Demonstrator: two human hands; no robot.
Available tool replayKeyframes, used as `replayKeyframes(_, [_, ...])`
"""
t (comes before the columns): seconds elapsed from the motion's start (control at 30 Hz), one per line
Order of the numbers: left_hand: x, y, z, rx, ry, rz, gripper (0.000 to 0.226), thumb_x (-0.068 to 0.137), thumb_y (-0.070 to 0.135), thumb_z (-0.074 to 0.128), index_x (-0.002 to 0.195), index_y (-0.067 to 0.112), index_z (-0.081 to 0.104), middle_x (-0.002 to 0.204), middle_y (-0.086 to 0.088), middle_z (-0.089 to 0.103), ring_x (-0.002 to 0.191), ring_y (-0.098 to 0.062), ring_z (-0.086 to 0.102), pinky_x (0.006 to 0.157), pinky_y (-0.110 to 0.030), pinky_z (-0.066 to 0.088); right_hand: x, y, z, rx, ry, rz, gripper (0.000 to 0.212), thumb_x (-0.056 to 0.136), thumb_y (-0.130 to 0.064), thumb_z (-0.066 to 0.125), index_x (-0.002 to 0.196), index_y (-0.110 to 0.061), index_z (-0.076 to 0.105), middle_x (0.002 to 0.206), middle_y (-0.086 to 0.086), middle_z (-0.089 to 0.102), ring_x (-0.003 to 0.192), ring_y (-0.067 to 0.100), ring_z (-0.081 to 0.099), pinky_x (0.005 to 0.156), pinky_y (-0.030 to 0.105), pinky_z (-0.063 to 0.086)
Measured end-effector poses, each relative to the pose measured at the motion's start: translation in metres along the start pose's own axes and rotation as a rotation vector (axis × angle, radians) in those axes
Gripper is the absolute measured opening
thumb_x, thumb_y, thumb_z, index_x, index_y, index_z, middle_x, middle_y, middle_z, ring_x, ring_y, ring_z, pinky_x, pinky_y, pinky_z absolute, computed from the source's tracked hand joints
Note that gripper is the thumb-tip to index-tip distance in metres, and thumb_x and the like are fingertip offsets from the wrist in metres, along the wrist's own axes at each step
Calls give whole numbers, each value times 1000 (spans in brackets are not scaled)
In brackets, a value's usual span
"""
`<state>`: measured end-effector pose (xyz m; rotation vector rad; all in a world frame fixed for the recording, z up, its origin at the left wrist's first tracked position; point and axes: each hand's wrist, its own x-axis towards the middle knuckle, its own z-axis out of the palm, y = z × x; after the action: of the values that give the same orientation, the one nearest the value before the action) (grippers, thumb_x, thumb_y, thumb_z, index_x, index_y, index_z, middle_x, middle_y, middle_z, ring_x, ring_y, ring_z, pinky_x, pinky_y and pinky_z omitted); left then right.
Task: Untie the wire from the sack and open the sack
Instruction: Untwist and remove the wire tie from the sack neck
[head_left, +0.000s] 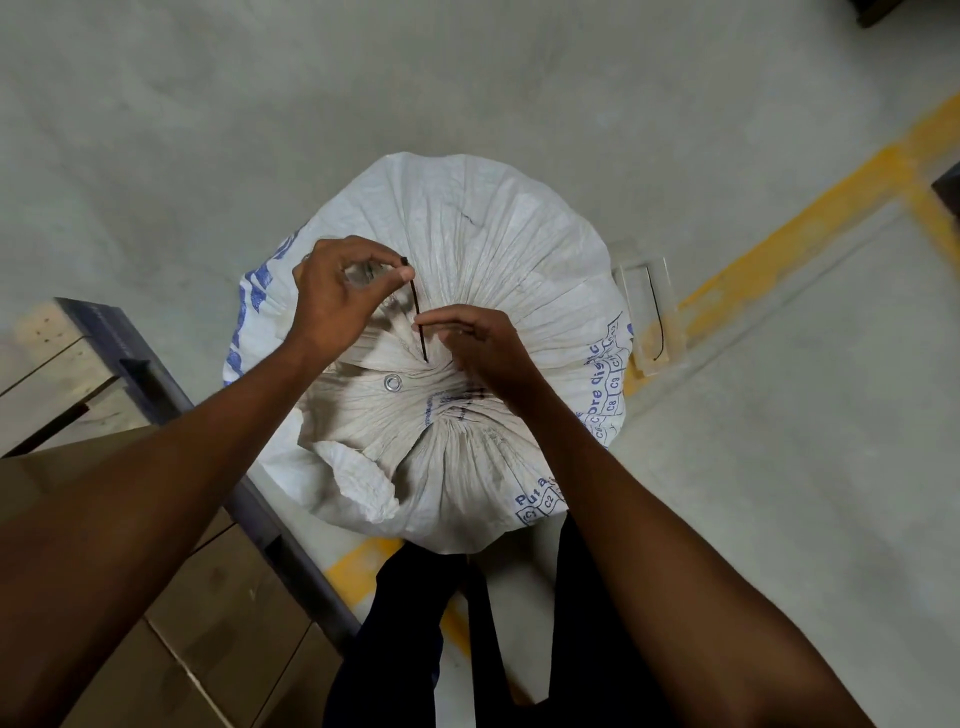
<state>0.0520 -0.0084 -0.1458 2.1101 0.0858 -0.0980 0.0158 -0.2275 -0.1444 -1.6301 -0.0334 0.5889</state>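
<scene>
A full white woven sack (467, 234) with blue print stands on the floor, its mouth gathered into tight pleats at the middle. A thin black wire (418, 317) sticks up out of the gathered mouth. My left hand (340, 291) pinches the wire's upper end between thumb and forefinger. My right hand (478, 343) rests on the pleats just right of the wire, its thumb and forefinger pinched at the wire's lower part. A metal eyelet (393, 383) shows on the folded flap below the wire.
A clear plastic tray (647, 317) holding another bent wire lies on the concrete floor to the right of the sack. Yellow floor lines (779, 234) run at the right. Cardboard boxes (223, 613) and a wooden pallet (47, 364) stand at the left.
</scene>
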Motion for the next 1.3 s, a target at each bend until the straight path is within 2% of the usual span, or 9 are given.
replayKeyframes(0.07, [0, 0, -1, -17, 18, -8, 22, 89, 41, 84, 95, 19, 83, 99, 4, 81, 98, -18, 75, 98, -57, 53, -8, -10, -6, 149, -65, 47, 40, 87, 17, 51, 119, 7, 72, 117, 18, 76, 66, 1, 59, 60, 17, 44])
replayKeyframes(0.17, [-1, 2, 1, -23, 32, -31, 21, 88, 38, 84, 95, 19, 83, 100, 3, 81, 99, -17, 75, 99, -54, 54, -13, -11, -13, 285, -134, 59, 49, 86, 20, 50, 126, -1, 70, 123, 14, 76, 63, 28, 32, 57, 39, 23])
replayKeyframes(0.3, [-2, 11, 8, -59, 82, -77, 15, 87, 37, 84, 94, 24, 81, 98, 2, 80, 95, -13, 76, 95, -44, 58, -13, -15, -11, 274, -96, -22, 35, 91, 11, 64, 125, 3, 69, 123, 15, 75, 69, 11, 49, 64, 19, 41])
replayKeyframes(0.5, [1, 16, 9, -56, 158, -177, 5, 82, 55, 80, 83, 51, 78, 97, 15, 80, 98, -8, 75, 104, -57, 50, -2, -18, -9, 275, 60, -64, 29, 87, 3, 73, 114, -4, 76, 111, 19, 78, 66, 53, 48, 78, 48, 45])
replayKeyframes(0.63, [5, 16, 11, -52, 190, -206, 11, 82, 59, 79, 87, 49, 78, 100, 15, 80, 102, -9, 74, 106, -63, 47, 5, -36, -13, 181, 215, -54, 12, 83, 0, 80, 95, 0, 79, 92, 24, 77, 65, 31, 56, 73, 30, 51])
replayKeyframes(0.9, [-5, 24, 22, 171, 240, -157, 18, 86, 56, 75, 83, 39, 79, 94, 19, 78, 102, -6, 71, 108, -60, 37, 26, -28, -20, 282, 690, 159, 24, 99, -12, 54, 92, -8, 77, 74, 6, 66, 59, 15, 56, 52, 34, 48])
replayKeyframes(1.03, [-13, 34, 38, 369, 248, -119, 23, 91, 53, 73, 84, 32, 79, 96, 19, 76, 115, -10, 63, 114, -63, 23, 30, -23, -30, 365, 700, 286, 35, 101, -5, 40, 119, -2, 70, 82, 7, 64, 67, 16, 56, 55, 31, 51])
replayKeyframes(1.13, [-16, 49, 51, 431, 275, -126, 19, 90, 48, 75, 84, 31, 78, 98, 16, 76, 118, -15, 58, 112, -49, 21, 30, -19, -40, 436, 640, 369, 43, 102, -4, 35, 137, -4, 59, 83, 7, 60, 66, 15, 54, 60, 32, 52])
replayKeyframes(1.3, [-6, 70, 73, 499, 217, -115, 20, 91, 50, 72, 87, 31, 79, 105, 14, 77, 119, -20, 56, 100, -52, 29, 24, -9, -66, 303, 753, 305, 37, 106, -9, 38, 134, -7, 62, 76, 7, 70, 62, 20, 63, 62, 34, 58])
